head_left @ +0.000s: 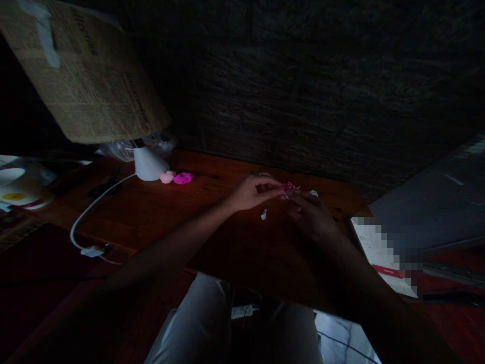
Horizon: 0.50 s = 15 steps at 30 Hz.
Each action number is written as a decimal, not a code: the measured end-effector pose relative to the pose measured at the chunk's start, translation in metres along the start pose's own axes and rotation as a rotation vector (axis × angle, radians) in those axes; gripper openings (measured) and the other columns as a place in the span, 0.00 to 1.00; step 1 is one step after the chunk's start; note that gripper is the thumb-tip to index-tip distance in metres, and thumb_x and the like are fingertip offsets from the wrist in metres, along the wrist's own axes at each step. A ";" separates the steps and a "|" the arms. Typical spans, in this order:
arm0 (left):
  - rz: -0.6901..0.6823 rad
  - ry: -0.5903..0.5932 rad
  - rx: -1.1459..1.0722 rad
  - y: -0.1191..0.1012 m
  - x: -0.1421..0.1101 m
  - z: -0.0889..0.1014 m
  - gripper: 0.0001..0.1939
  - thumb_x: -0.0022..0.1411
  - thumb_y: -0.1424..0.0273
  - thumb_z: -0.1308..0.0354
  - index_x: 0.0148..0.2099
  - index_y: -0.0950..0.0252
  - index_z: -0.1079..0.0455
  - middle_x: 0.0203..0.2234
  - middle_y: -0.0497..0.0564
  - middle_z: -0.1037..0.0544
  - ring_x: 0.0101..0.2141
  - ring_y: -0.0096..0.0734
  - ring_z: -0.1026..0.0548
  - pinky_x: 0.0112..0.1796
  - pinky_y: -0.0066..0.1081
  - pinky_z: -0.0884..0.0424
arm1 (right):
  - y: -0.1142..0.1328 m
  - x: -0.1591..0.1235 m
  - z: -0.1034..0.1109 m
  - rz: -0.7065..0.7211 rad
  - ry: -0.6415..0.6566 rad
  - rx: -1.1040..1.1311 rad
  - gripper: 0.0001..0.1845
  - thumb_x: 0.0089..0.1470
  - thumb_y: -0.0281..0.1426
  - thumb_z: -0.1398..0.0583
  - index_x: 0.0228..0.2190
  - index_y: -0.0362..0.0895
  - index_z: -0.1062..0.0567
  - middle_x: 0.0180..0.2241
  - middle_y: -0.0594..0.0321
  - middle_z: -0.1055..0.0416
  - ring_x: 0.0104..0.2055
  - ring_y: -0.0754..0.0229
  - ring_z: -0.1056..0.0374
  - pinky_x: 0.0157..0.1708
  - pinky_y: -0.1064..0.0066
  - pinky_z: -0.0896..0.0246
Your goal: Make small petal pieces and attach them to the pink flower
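Observation:
In the dim head view, a small pink crinkled piece (291,186) is between my two hands above the wooden table. My left hand (253,193) reaches in from the left, its thumb and fingertips pinched on the piece's left side. Close against the same piece, my right hand (311,212) is closed with its fingers curled; what lies in its grip is too dark to make out. A small white lump (263,215) lies on the table below my left fingertips. Another whitish bit (313,193) shows just beyond my right hand.
A pale pink lump (167,176) and a bright magenta lump (184,178) sit beside the white lamp base (147,164), under a newsprint shade (94,76). Its white cord (81,218) hangs over the front edge. White cup at left (13,184); white box (373,247) at right.

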State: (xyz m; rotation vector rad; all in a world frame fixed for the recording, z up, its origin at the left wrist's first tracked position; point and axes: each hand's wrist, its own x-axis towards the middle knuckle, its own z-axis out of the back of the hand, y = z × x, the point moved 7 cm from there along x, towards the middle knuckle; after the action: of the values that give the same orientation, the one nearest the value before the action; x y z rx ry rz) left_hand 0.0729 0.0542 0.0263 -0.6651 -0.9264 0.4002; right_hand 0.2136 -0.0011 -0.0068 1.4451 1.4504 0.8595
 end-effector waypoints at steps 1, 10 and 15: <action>-0.001 0.003 -0.039 -0.003 -0.001 -0.006 0.13 0.62 0.63 0.35 0.45 0.66 0.20 0.37 0.55 0.18 0.34 0.27 0.23 0.33 0.26 0.30 | 0.000 0.001 0.001 -0.001 -0.010 0.019 0.18 0.28 0.36 0.22 0.25 0.44 0.18 0.25 0.69 0.28 0.22 0.74 0.48 0.20 0.79 0.51; -0.028 -0.109 -0.051 -0.007 -0.009 -0.015 0.10 0.62 0.70 0.34 0.46 0.66 0.21 0.38 0.54 0.18 0.36 0.27 0.22 0.36 0.27 0.27 | -0.002 0.004 0.003 0.040 -0.006 -0.026 0.16 0.35 0.36 0.23 0.28 0.46 0.19 0.23 0.70 0.33 0.21 0.72 0.48 0.17 0.78 0.54; -0.075 -0.123 -0.007 -0.012 -0.008 -0.013 0.06 0.64 0.71 0.37 0.42 0.66 0.21 0.40 0.56 0.17 0.40 0.29 0.20 0.41 0.29 0.26 | -0.005 0.004 0.009 0.024 -0.057 -0.036 0.16 0.35 0.35 0.24 0.31 0.48 0.18 0.27 0.68 0.29 0.22 0.72 0.44 0.18 0.78 0.51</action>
State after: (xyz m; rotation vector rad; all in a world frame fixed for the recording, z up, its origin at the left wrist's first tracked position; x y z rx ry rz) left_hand 0.0795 0.0358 0.0241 -0.6152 -1.0671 0.3747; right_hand 0.2205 0.0018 -0.0157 1.4511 1.3712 0.8490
